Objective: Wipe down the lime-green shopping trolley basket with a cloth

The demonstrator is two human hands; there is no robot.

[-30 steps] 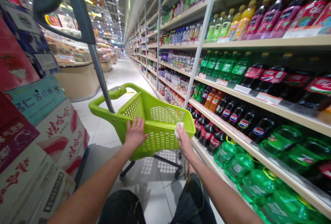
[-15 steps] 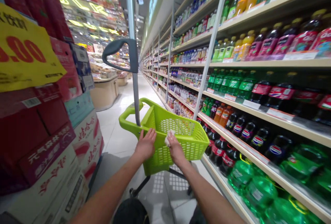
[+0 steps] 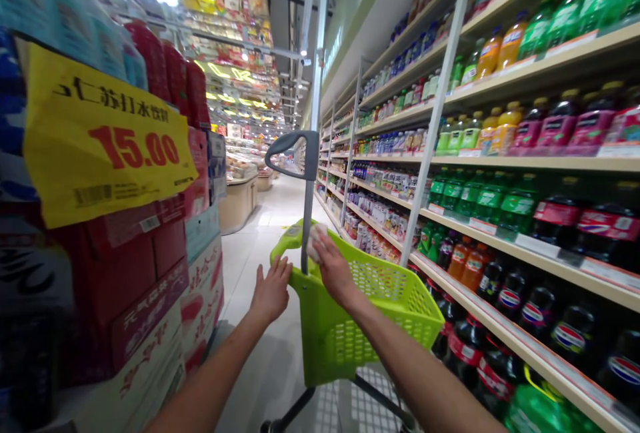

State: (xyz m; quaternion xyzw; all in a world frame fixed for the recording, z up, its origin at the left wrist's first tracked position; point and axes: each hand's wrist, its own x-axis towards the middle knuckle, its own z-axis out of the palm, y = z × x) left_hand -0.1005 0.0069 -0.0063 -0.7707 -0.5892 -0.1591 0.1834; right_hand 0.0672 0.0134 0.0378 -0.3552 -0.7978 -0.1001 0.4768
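Observation:
A lime-green shopping cart basket [image 3: 345,346] with perforated walls stands in front of me on dark legs. A grey upright pole [image 3: 307,233] rises from its near left corner and carries a dark grey looped handle [image 3: 293,155]. My left hand [image 3: 271,292] lies on the green rim left of the pole, fingers stretched and thumb apart. My right hand [image 3: 334,270] presses a crumpled white tissue [image 3: 316,241] at the basket's inner side, just right of the pole. Part of the tissue is hidden by the fingers.
Shelves [image 3: 500,160] of bottled drinks line the right side, close to the basket. Stacked drink cartons [image 3: 150,260] with a yellow price sign [image 3: 113,140] stand at left. A tiled aisle [image 3: 273,213] runs ahead, past a food counter [image 3: 240,203].
My right hand has moved the tissue from the basket's near rim leftward to beside the pole. My left hand has shifted along the rim to the pole's left side. The view has swung left.

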